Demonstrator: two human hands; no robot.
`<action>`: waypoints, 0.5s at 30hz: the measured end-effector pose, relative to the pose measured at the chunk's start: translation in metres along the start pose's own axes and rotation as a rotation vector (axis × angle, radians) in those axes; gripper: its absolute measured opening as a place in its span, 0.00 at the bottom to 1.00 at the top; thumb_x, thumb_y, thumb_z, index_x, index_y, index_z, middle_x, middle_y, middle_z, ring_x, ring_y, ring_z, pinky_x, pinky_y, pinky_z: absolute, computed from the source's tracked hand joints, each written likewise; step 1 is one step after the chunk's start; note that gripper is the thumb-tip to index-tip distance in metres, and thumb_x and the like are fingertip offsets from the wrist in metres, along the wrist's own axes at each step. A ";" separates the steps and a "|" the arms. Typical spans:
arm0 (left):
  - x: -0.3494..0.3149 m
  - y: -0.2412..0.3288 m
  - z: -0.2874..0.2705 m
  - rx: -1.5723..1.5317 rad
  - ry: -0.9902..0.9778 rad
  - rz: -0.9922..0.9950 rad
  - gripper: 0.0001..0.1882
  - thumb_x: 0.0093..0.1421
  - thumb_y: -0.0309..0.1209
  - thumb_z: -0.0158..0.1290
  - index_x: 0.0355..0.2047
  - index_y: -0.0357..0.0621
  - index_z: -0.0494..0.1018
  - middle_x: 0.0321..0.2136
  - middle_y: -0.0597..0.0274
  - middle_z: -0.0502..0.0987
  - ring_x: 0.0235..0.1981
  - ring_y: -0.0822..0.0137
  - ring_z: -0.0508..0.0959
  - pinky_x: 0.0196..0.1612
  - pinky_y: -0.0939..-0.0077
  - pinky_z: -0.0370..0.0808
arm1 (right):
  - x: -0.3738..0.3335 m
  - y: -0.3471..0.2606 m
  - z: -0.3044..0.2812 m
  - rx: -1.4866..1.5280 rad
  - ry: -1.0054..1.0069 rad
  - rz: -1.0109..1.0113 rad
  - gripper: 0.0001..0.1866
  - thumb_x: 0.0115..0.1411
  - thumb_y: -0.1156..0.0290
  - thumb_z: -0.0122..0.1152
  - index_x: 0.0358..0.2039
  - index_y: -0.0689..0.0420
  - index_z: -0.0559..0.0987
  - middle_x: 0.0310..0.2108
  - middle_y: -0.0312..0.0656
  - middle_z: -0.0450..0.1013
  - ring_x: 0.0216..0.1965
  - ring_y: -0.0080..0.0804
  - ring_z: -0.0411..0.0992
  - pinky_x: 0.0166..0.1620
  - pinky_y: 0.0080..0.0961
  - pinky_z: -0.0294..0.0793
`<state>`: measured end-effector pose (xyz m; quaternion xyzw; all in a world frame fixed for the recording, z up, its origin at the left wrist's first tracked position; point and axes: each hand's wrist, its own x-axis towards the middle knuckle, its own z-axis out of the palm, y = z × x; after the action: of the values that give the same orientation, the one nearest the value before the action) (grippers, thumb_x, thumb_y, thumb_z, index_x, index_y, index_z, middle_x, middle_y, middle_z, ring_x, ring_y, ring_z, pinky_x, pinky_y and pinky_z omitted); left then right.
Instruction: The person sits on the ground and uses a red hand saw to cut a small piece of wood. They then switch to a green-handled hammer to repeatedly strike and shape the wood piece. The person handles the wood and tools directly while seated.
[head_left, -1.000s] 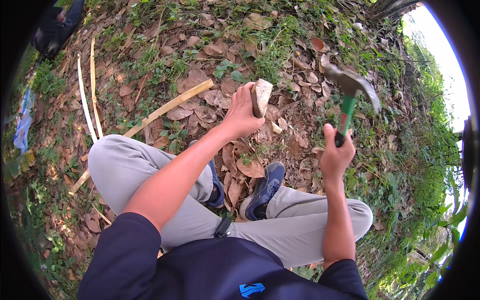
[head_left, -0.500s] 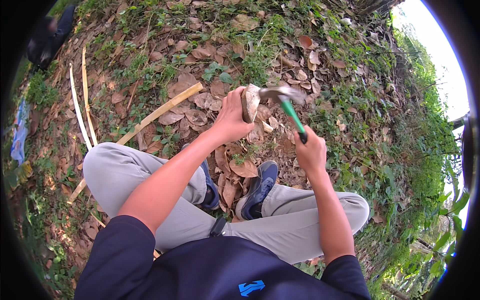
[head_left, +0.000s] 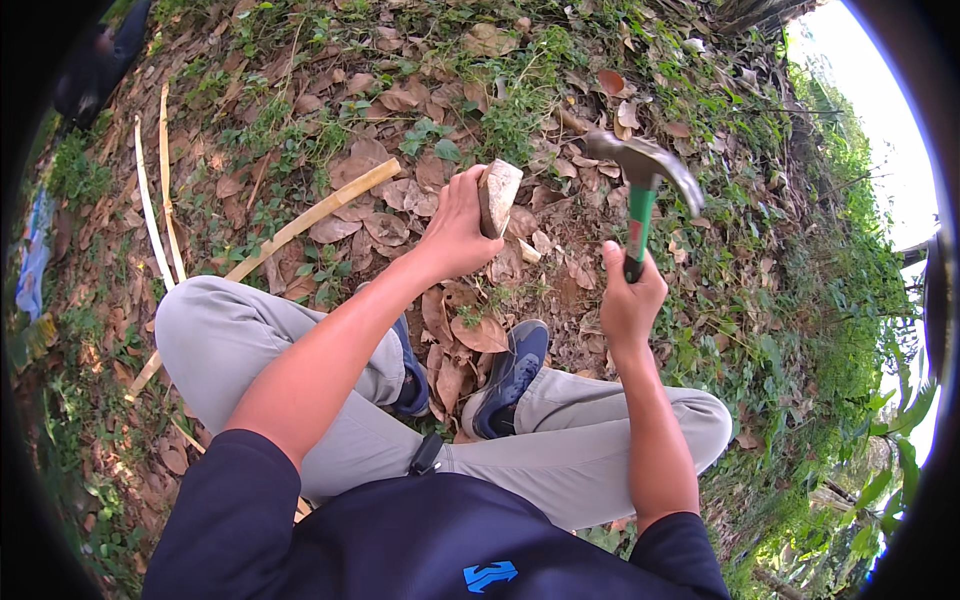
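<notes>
My left hand (head_left: 458, 228) grips a short pale wooden stake (head_left: 497, 196) and holds it upright on the leaf-covered ground in front of my crossed legs. My right hand (head_left: 630, 297) is closed around the green handle of a claw hammer (head_left: 640, 180). The hammer's metal head is raised above and to the right of the stake's top, apart from it. My blue shoes (head_left: 508, 375) rest just below the stake.
Dry brown leaves and patches of green weeds cover the ground. Several long split bamboo strips (head_left: 160, 190) lie at the left, and one thicker stick (head_left: 310, 215) runs diagonally toward the stake. Dense greenery rises at the right.
The hammer came down onto the stake's top half a second ago and has swung back up to the right. My left hand stays on the stake.
</notes>
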<state>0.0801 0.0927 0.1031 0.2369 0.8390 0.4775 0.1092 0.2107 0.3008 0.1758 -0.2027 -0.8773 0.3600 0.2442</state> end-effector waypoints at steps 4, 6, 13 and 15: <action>0.002 -0.003 -0.001 0.007 -0.050 0.029 0.51 0.50 0.30 0.62 0.71 0.43 0.46 0.62 0.41 0.58 0.66 0.38 0.58 0.71 0.50 0.58 | 0.003 -0.009 -0.003 -0.139 -0.340 0.219 0.14 0.71 0.65 0.60 0.30 0.60 0.74 0.15 0.43 0.68 0.16 0.36 0.66 0.25 0.36 0.64; 0.006 -0.005 -0.002 -0.006 -0.011 0.015 0.51 0.50 0.31 0.62 0.71 0.43 0.46 0.62 0.41 0.58 0.66 0.38 0.58 0.71 0.50 0.58 | 0.005 -0.012 -0.004 -0.412 -0.311 0.078 0.16 0.70 0.60 0.60 0.32 0.59 0.75 0.17 0.48 0.70 0.18 0.48 0.69 0.27 0.43 0.67; 0.006 -0.005 -0.003 -0.013 0.008 -0.011 0.51 0.50 0.32 0.62 0.71 0.41 0.47 0.61 0.41 0.59 0.66 0.39 0.59 0.71 0.51 0.57 | 0.001 -0.013 -0.003 -0.053 -0.290 0.190 0.19 0.70 0.58 0.62 0.30 0.60 0.74 0.19 0.49 0.72 0.19 0.47 0.71 0.28 0.44 0.68; 0.007 -0.005 -0.003 -0.009 0.006 -0.038 0.51 0.50 0.32 0.62 0.71 0.41 0.47 0.61 0.42 0.59 0.66 0.40 0.59 0.72 0.52 0.57 | 0.000 -0.011 0.000 -0.249 -0.534 0.234 0.18 0.70 0.56 0.60 0.33 0.59 0.77 0.22 0.51 0.76 0.29 0.58 0.76 0.34 0.50 0.70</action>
<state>0.0711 0.0922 0.1011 0.2189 0.8416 0.4797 0.1170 0.2087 0.2940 0.1837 -0.2289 -0.9185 0.3159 -0.0646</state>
